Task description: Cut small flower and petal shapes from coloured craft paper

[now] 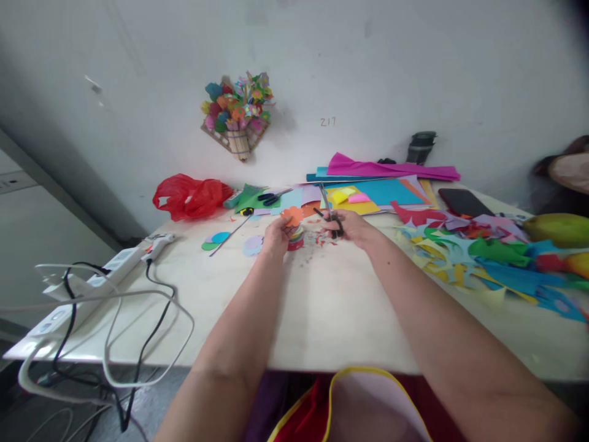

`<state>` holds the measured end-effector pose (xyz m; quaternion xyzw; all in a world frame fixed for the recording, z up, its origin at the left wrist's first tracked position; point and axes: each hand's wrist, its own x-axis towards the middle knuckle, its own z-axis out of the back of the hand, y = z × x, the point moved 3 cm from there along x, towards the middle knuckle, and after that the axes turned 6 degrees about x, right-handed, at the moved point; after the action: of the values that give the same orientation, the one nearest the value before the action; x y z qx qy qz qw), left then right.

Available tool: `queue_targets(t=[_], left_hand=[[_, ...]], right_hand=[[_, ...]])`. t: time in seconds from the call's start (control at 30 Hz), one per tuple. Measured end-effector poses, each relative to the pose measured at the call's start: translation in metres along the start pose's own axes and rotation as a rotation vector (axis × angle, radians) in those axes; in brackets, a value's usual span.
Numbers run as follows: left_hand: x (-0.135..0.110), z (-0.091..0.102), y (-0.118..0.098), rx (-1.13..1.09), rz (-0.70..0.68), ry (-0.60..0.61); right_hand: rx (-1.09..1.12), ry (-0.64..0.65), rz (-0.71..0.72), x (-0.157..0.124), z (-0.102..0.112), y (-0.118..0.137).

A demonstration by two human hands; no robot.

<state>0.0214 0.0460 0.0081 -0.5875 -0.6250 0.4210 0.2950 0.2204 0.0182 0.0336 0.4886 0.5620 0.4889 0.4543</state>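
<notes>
Pinched in my left hand (277,237) is an orange paper flower (293,215) with a scalloped edge. My right hand (350,227) is closed round the dark handles of a pair of scissors (337,224), whose blades point up and away from me. The blades are apart from the flower. Under and between my hands lie small paper scraps (317,238) and a few cut pieces in red and other colours. Left of my left hand rest lilac paper circles (253,245), and farther left blue, green and purple circles (219,237).
A power strip (99,282) with loose cables takes up the left edge. A red plastic bag (191,196), spare scissors (271,197) and coloured sheets (396,191) line the back. Paper offcuts (488,258), a phone (464,202) and a yellow-green fruit (556,230) lie right.
</notes>
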Motion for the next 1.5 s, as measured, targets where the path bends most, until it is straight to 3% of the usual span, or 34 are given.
queue_targets(t=[0.1,0.33,1.5], left_hand=[[-0.005,-0.007,0.003,0.000,-0.007,0.034],[-0.013,-0.018,0.010,0.004,-0.023,0.060],[-0.014,-0.017,0.013,-0.014,-0.030,0.053]], right_hand=[[0.083,-0.126,0.024,0.004,-0.013,-0.004],[0.151,-0.173,0.055,0.001,-0.032,-0.003],[0.106,-0.195,0.039,-0.005,-0.035,0.004]])
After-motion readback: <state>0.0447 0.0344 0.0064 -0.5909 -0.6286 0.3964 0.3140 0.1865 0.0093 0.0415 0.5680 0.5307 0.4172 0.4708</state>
